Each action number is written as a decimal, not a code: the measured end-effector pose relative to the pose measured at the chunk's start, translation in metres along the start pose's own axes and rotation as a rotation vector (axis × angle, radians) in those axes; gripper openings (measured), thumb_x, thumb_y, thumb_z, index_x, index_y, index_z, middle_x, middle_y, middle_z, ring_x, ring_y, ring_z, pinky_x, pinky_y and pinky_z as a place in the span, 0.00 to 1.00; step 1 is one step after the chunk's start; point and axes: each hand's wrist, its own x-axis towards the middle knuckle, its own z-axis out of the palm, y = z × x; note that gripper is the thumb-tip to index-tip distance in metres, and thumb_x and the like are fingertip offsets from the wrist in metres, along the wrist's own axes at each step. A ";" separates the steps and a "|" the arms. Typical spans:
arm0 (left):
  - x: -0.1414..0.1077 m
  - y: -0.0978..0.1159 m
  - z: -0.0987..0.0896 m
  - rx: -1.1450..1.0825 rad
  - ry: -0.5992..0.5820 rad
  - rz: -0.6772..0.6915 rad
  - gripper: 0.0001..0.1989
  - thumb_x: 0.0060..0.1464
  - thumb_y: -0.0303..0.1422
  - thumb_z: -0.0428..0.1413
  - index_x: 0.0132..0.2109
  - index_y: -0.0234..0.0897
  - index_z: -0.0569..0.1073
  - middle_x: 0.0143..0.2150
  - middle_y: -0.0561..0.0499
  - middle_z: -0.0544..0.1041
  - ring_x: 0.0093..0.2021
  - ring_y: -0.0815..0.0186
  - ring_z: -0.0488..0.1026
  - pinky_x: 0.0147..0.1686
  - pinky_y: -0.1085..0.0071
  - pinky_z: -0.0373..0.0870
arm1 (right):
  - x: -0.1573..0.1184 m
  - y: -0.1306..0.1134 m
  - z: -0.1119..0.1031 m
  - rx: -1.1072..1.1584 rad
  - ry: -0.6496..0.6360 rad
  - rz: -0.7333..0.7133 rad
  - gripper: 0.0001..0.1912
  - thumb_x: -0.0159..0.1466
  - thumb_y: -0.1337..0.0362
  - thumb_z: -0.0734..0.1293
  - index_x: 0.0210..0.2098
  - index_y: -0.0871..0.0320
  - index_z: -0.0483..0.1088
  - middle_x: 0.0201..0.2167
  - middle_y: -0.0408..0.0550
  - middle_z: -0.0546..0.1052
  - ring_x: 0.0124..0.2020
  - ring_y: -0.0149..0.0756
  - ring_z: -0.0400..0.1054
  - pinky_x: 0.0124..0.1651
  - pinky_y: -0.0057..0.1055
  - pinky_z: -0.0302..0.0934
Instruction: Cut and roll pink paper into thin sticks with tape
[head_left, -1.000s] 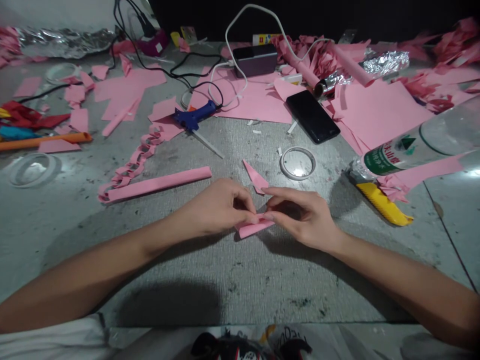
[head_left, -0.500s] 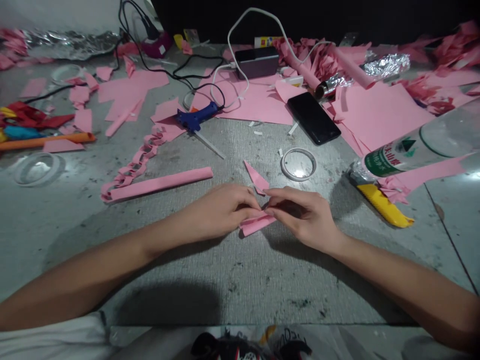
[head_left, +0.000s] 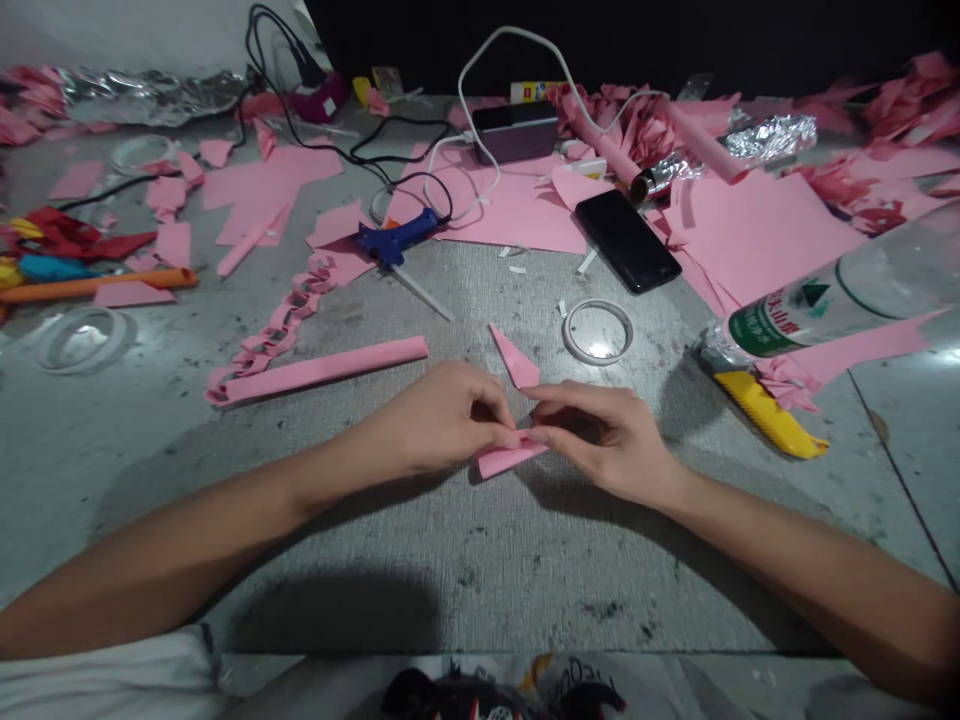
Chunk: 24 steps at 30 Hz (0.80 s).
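Note:
A small folded piece of pink paper [head_left: 511, 459] lies low over the tabletop between my two hands. My left hand [head_left: 457, 420] pinches its left part between thumb and curled fingers. From the other side, my right hand [head_left: 611, 435] presses its thumb and fingers on the right end. My fingertips partly hide the paper's upper edge. Just beyond them rests a pointed pink paper scrap [head_left: 515, 357], close to my right index finger. A pink paper tube [head_left: 330, 370] lies to the left, touching a folded pink paper chain [head_left: 274, 325].
A tape roll [head_left: 598, 331], a black phone [head_left: 627, 240] and a blue glue gun [head_left: 397, 238] lie beyond my hands. On the right, a plastic bottle [head_left: 840, 290] lies beside a yellow cutter [head_left: 772, 413]. Pink sheets [head_left: 765, 230], cables and a power bank [head_left: 516, 133] fill the back.
My fingers have shifted slightly along the folded pink paper, pressing its upper edge lower. The paper looks flatter. The whole view has tilted a little.

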 end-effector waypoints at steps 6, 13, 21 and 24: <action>0.003 -0.001 0.001 0.003 -0.006 -0.048 0.06 0.54 0.34 0.67 0.31 0.38 0.83 0.35 0.49 0.85 0.37 0.62 0.78 0.36 0.70 0.65 | -0.002 0.002 0.001 -0.023 0.001 -0.043 0.18 0.71 0.68 0.74 0.60 0.52 0.80 0.37 0.44 0.84 0.36 0.33 0.79 0.44 0.33 0.75; 0.000 -0.001 -0.003 0.085 -0.060 0.103 0.13 0.66 0.39 0.60 0.36 0.39 0.85 0.36 0.49 0.83 0.39 0.62 0.78 0.39 0.69 0.69 | -0.002 0.005 0.000 -0.024 0.053 -0.008 0.17 0.71 0.68 0.73 0.58 0.52 0.80 0.37 0.44 0.84 0.36 0.34 0.79 0.43 0.33 0.75; 0.002 -0.008 -0.005 0.052 -0.103 0.106 0.11 0.64 0.36 0.61 0.36 0.39 0.85 0.37 0.49 0.84 0.37 0.63 0.78 0.37 0.70 0.68 | -0.004 0.007 0.001 0.004 0.013 -0.013 0.20 0.72 0.67 0.74 0.62 0.50 0.79 0.38 0.45 0.84 0.37 0.35 0.79 0.46 0.35 0.76; 0.003 -0.010 -0.005 0.013 -0.098 0.055 0.09 0.61 0.35 0.62 0.35 0.38 0.85 0.38 0.49 0.85 0.38 0.63 0.79 0.36 0.70 0.67 | -0.004 0.007 0.000 0.016 0.005 -0.026 0.21 0.72 0.69 0.74 0.63 0.49 0.79 0.39 0.44 0.83 0.38 0.34 0.79 0.47 0.35 0.75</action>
